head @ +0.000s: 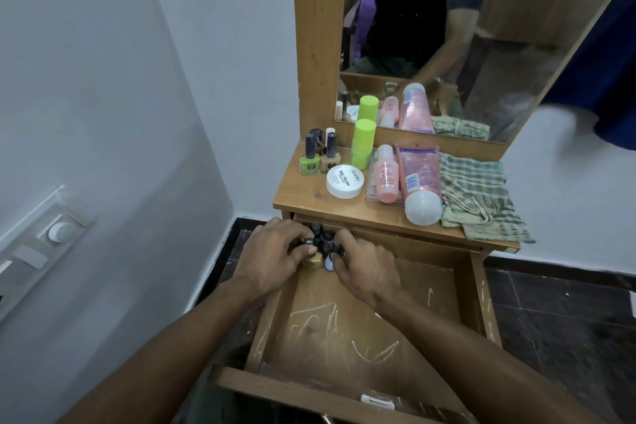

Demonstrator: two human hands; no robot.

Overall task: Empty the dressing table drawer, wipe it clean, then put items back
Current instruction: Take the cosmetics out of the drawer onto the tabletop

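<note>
Wooden tabletop [303, 194] — nail-polish bottles [318, 157], white jar [345, 181], green canister [363, 144], tube [420, 179], checked cloth [481, 193].

2 tubes [418, 179] (pink), 1 cloth [481, 193]

The open wooden drawer [361, 327] has lots of bare floor in the middle and front, so a hand fits in easily. Small dark-capped nail polish bottles [321, 244] crowd its far left corner, tucked under the wooden tabletop [309, 194]. Jars, tubes and a checked green cloth [478, 196] fill that top.
</note>
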